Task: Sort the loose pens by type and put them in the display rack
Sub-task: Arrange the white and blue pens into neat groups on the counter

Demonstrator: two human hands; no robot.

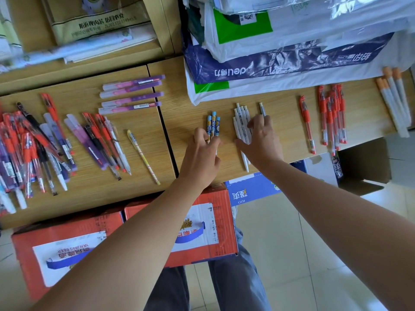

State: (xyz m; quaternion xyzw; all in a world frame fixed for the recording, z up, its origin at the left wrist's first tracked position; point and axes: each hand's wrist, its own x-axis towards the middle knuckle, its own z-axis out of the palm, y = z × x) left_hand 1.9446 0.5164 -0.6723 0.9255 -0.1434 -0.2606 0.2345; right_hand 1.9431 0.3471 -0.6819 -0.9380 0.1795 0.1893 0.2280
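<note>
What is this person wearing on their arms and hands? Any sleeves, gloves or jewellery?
Nothing that shows. The left arm and the right arm are bare, with no sleeve in view. The left hand and the right hand have no gloves, and no watch, bracelet or ring is visible. Below them, blue-grey trousers cover the legs.

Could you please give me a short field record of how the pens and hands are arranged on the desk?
left hand: pinches blue pens
right hand: rests on white pens
purple pens: in a row, upper left
mixed pile: unsorted, far left
red pens: grouped to the right
orange-capped pens: far right
</note>
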